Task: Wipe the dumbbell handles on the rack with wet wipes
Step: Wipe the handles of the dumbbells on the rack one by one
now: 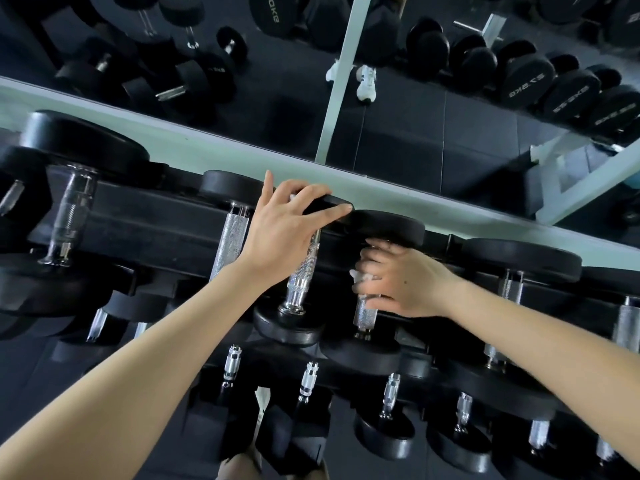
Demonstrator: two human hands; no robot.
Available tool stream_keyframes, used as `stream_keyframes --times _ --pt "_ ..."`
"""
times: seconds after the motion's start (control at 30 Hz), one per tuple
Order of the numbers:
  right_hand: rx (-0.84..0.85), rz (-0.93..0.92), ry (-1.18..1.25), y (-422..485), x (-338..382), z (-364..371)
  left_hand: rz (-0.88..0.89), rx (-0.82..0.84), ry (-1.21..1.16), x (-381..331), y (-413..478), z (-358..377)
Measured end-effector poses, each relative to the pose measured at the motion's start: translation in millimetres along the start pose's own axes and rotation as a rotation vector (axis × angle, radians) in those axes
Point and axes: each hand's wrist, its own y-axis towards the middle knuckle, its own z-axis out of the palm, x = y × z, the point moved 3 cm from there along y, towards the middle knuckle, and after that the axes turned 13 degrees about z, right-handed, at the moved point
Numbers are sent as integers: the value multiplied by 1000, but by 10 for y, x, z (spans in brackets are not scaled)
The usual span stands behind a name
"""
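Right hand (405,282): fingers curled, wrapping wipe (360,277) round handle (365,317) | left hand (284,226): fingers spread on neighbouring dumbbell head (325,206) | progress: mid-row; most handles seemingly remain.

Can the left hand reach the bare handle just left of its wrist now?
Probably yes: the left hand only rests on a dumbbell head, and that handle beside it lies uncovered.

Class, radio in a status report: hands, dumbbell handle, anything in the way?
Left hand braced on dumbbell head. Right hand grips wet wipe round handle. No obstruction seen.
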Motion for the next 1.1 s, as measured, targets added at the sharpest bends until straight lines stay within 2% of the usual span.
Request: stream_keyframes --times 0.07,0.27,0.4,0.5,0.6,0.7,0.83,0.93,1.03,1.1 --pt "-17 40 58 -124 163 58 3 4 12 5 2 -7" --pt "-28 -23 102 -365 310 156 10 24 37 -3 12 -20" --pt "-8 85 36 -244 52 107 8 24 42 -4 15 -35" --pt "-63 179 107 -300 123 120 14 28 48 -12 28 -44" --pt "-41 66 153 -421 417 190 13 42 47 -10 25 -51" --pt "-35 7 128 -352 297 147 8 54 42 2 30 -64" --pt "-143 163 96 -173 103 95 16 62 33 -28 47 -103" --pt "-312 355 413 -315 322 26 -34 21 37 -141 66 -197" --pt "-444 802 1171 -555 507 -192 -114 -97 -40 -488 2 -327" --pt "-397 1100 1631 -613 604 -196 -202 -17 -292 -770 -53 -310"
